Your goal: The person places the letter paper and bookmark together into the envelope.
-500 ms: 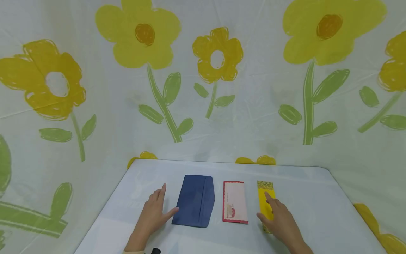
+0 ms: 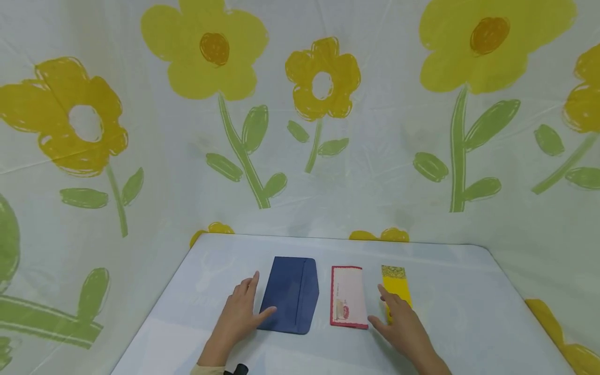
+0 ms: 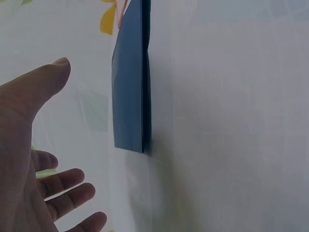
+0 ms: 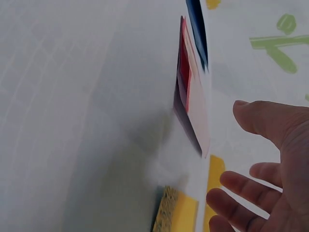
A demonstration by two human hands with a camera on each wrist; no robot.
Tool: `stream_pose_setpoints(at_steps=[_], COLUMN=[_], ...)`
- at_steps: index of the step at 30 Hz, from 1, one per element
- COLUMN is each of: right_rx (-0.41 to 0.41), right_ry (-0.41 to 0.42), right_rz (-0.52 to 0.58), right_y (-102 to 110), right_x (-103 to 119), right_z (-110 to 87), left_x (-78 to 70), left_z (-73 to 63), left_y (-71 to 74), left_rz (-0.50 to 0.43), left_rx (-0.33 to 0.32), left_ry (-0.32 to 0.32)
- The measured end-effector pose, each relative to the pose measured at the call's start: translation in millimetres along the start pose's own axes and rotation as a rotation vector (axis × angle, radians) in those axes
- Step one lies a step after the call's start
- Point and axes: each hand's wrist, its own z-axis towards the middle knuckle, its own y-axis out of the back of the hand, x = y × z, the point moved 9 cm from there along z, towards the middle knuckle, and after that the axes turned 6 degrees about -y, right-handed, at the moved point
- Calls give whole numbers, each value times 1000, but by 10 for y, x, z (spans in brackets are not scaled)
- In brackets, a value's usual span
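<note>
A dark blue envelope (image 2: pixel 287 294) lies on the table, its pointed flap toward the right. My left hand (image 2: pixel 238 315) is at its left side with fingers spread; the thumb overlaps the envelope's lower left part in the head view. To the right lies a folded pink card (image 2: pixel 349 294) with a red scalloped border. Farther right is a narrow yellow slip (image 2: pixel 395 286) with gold patterned ends, its lower part hidden behind my right hand (image 2: pixel 400 323). That hand is spread and holds nothing, its thumb near the card's lower right corner. In the left wrist view the thumb stands apart from the envelope (image 3: pixel 130 87).
The white table (image 2: pixel 469 302) has rounded far corners. Behind it and at the sides hangs a pale cloth (image 2: pixel 375 172) printed with yellow flowers and green leaves. A black band (image 2: pixel 240 369) shows by my left wrist, below a beige sleeve (image 2: pixel 206 370).
My left hand has moved right, farther over the blue envelope's edge. My right hand has shifted left, from the yellow slip toward the pink card. The three paper items stay where they were.
</note>
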Motion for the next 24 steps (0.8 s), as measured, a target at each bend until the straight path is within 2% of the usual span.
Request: stream_pose_setpoints(at_steps=[16,24], right_rx=[-2,-16], right_ry=[37,53], right_rz=[-12,-6], right_y=[-159,-232], right_x=[184,272], right_z=[-4,-20], left_x=[-169,-244], left_z=[55,84], left_y=[-135,-207], left_rz=[-53,-59], left_rx=[39,39], left_ry=[-25,-60])
